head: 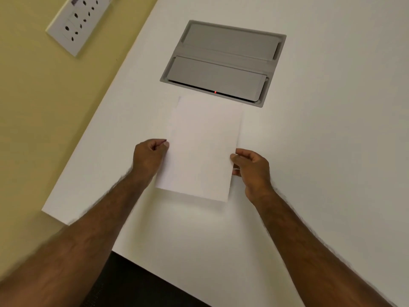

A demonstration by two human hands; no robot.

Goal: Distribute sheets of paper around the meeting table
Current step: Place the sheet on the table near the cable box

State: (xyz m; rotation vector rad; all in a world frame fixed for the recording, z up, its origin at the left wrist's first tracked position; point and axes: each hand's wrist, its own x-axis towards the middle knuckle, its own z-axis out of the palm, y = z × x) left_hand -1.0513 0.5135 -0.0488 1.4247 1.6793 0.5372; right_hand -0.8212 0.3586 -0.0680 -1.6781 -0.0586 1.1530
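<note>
Blank sheet of paper [202, 147], no writing, pinched by left hand [148, 156] and right hand [251, 168].

- Both bare forearms reach forward from the lower corners of the view and converge toward the middle.
- The left hand [148, 154] shows its back, fingers curled, thumb tip pressed against the curled forefinger in a pinch.
- The right hand [251, 168] is turned slightly inward, thumb on top and fingers curled below, also pinching.
</note>
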